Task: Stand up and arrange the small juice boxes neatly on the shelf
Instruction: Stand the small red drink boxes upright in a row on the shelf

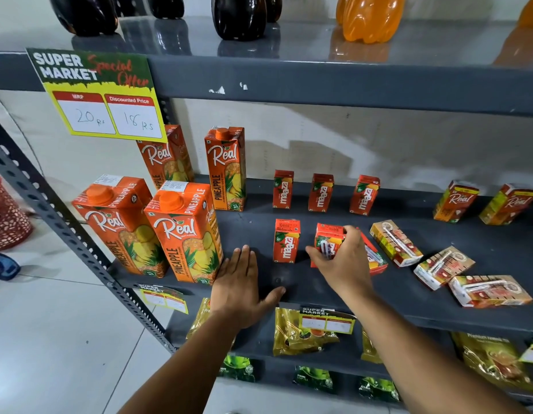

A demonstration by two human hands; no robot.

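On the grey shelf [325, 291], three small red Maaza boxes [321, 192] stand upright in a back row. A fourth Maaza box [286, 241] stands in front of them. My right hand [345, 258] grips another red Maaza box [328, 239], nearly upright, just right of that one. A red box [375, 258] lies flat behind my right hand. Three small Real boxes [395, 243] lie flat further right, straws up. Two small Real boxes [455, 201] stand at the back right. My left hand [242, 282] rests flat and open on the shelf's front.
Large Real pineapple cartons [184, 231] stand at the shelf's left. An upper shelf [319, 82] holds dark and orange bottles, with a price sign [97, 94] hanging at left. Tea packets [301, 333] fill the shelf below. A red basket [5, 213] sits on the floor at left.
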